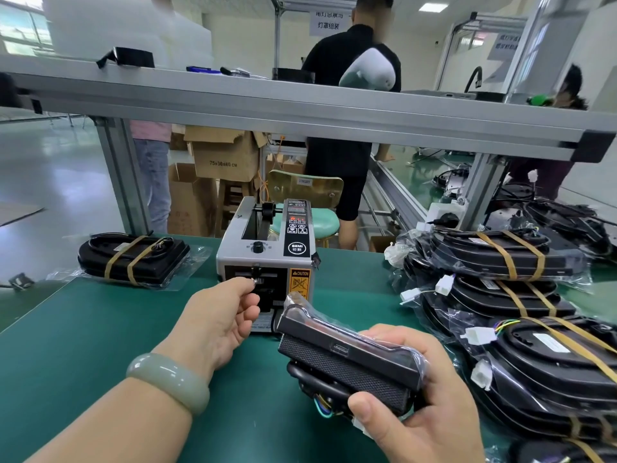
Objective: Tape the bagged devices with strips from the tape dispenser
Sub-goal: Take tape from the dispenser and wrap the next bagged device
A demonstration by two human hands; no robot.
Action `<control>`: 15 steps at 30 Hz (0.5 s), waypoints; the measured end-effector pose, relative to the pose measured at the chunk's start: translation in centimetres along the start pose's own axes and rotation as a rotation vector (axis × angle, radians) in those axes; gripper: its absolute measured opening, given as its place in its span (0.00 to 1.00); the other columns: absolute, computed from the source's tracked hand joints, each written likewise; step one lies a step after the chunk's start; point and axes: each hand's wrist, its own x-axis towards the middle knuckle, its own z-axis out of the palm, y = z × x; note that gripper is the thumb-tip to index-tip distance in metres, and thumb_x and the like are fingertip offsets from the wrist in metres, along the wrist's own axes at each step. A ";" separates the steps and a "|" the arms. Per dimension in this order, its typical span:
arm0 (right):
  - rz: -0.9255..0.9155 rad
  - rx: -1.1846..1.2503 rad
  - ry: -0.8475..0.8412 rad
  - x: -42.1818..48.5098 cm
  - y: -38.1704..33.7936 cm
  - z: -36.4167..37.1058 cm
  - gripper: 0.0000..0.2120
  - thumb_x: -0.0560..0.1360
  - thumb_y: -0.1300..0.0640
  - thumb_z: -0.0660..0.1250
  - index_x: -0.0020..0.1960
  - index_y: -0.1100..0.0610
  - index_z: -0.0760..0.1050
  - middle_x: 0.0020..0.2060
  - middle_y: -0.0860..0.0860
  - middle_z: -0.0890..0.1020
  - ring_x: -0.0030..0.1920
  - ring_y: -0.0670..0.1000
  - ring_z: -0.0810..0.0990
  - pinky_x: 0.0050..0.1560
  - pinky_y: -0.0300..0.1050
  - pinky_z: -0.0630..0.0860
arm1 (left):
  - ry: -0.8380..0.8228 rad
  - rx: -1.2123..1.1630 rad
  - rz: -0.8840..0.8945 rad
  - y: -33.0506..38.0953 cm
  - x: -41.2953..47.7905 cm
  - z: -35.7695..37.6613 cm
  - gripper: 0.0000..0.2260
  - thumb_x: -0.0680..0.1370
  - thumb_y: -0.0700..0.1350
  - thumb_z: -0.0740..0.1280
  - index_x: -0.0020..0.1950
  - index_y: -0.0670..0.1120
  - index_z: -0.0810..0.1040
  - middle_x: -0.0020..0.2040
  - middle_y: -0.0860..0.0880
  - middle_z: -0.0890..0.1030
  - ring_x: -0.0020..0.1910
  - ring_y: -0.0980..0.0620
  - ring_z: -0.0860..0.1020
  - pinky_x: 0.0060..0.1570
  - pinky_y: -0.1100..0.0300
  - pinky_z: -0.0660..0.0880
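Note:
A grey tape dispenser (267, 248) stands on the green mat at the middle. My left hand (220, 315) reaches to its front slot, thumb and forefinger pinching the end of a tape strip (255, 281) there. My right hand (410, 392) grips a black bagged device (347, 355) tilted above the mat, just in front of the dispenser. The device's wires hang below it, partly hidden by my fingers.
One taped bagged device (133, 255) lies at the back left. A pile of several taped bagged devices (521, 315) with white connectors fills the right side. An aluminium frame rail (300, 108) crosses overhead. People stand beyond the bench.

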 end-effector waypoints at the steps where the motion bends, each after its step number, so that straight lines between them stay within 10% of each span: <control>1: -0.002 -0.009 -0.001 0.0 0.0 0.0 0.22 0.64 0.47 0.76 0.55 0.51 0.76 0.49 0.48 0.83 0.43 0.49 0.84 0.35 0.46 0.82 | 0.003 -0.003 0.004 0.0 -0.1 0.1 0.06 0.77 0.42 0.67 0.40 0.45 0.75 0.23 0.52 0.76 0.18 0.59 0.72 0.18 0.71 0.66; 15: -0.020 -0.016 -0.001 0.2 -0.2 -0.1 0.21 0.64 0.48 0.76 0.55 0.51 0.76 0.49 0.46 0.83 0.44 0.46 0.84 0.39 0.36 0.80 | 0.064 0.040 0.046 -0.3 -0.3 0.2 0.08 0.77 0.42 0.68 0.38 0.43 0.76 0.22 0.53 0.76 0.18 0.61 0.71 0.18 0.71 0.66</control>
